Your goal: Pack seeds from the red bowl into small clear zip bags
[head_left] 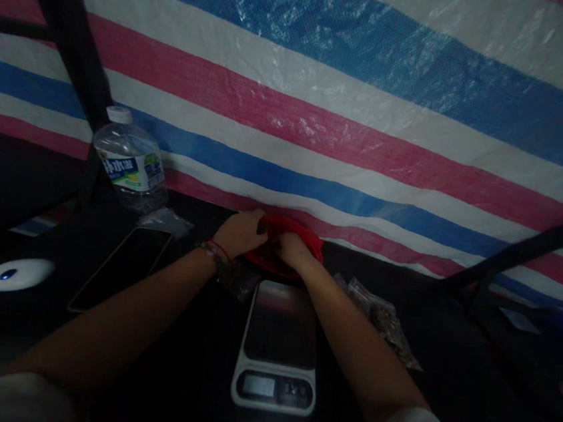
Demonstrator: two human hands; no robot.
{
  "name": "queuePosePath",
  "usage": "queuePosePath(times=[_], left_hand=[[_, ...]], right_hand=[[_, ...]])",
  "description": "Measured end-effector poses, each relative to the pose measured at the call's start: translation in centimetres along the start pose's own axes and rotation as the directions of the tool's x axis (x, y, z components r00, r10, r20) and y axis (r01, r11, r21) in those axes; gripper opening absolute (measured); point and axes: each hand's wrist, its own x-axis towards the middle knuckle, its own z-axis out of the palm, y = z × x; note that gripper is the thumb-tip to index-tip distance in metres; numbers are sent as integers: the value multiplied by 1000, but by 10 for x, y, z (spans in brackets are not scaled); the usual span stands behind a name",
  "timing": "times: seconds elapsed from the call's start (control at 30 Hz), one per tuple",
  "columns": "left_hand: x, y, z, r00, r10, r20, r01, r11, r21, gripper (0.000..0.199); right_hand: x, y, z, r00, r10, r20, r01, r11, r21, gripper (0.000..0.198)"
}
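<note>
A red plastic bag (312,236) lies crumpled at the back of the black table, against the striped sheet. My left hand (243,232), with bracelets at its wrist, is closed on the bag's left edge. Reaching into the bag's opening is my right hand (293,251); its fingers are hidden there. In front of the bag, between my forearms, sits a white kitchen scale (282,328) with a dark weighing plate. Its display is too dim to read. A clear small bag (243,284) lies under my left wrist, beside the scale.
Zip bags of brown dried pieces (393,327) lie beyond my right forearm. To the left are a phone (124,268), a white oval object (17,275), a clear zip bag (167,220) and a large transparent bottle (133,162). Black frame bars (70,41) slant at both sides.
</note>
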Motion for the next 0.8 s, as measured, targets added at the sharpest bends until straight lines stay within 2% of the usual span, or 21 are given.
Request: queuePosePath(times=[0.13, 0.3, 0.47, 0.8], left_hand=[[0, 0, -2, 1000, 0, 0, 0, 1000, 21, 33], [-1, 4, -8, 999, 19, -48, -17, 999, 42, 34], [-4, 9, -11, 998, 24, -65, -23, 1000, 21, 31], [-4, 10, -7, 992, 85, -93, -84, 996, 13, 28]], right_hand=[[-3, 0, -4, 996, -58, -62, 56, 998, -31, 27], [-8, -2, -7, 993, -68, -101, 67, 998, -15, 29], [-8, 2, -3, 996, -85, -19, 86, 993, 75, 29], [-7, -7, -5, 999, 36, 15, -36, 999, -22, 24]])
